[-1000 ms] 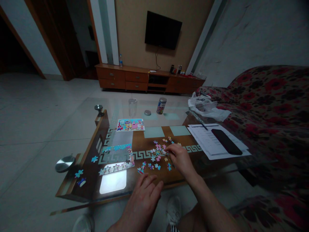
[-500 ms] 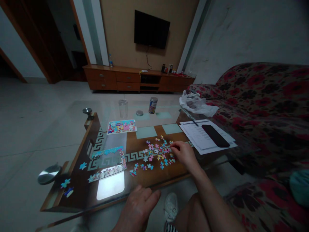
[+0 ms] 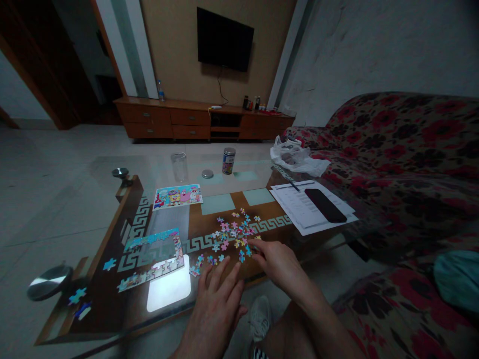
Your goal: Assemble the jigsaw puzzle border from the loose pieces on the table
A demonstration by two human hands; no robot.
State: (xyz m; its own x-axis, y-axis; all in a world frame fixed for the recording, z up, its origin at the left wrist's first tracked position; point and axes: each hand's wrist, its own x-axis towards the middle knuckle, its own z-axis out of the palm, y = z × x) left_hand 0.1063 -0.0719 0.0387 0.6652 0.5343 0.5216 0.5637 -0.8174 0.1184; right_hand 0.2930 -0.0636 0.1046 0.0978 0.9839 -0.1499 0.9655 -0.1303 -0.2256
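Loose jigsaw pieces lie in a scattered heap on the glass table. My right hand reaches in from the heap's right edge, index finger stretched out over the pieces and thumb apart below it. No piece shows in its grip. Fingers spread, my left hand is at the table's near edge, its tips close to the nearest pieces. To the left lies a partly joined puzzle frame, with its top, right and bottom borders linked. Behind it rests a cartoon picture card.
Single pieces lie by the table's left edge. A clear jar, a silver lid and a printed can stand farther back. On the right are papers, a phone and a plastic bag.
My left hand has moved forward to the nearest pieces and spread its fingers. The right hand has come nearer, its index finger now extended over the heap. The view has shifted slightly right.
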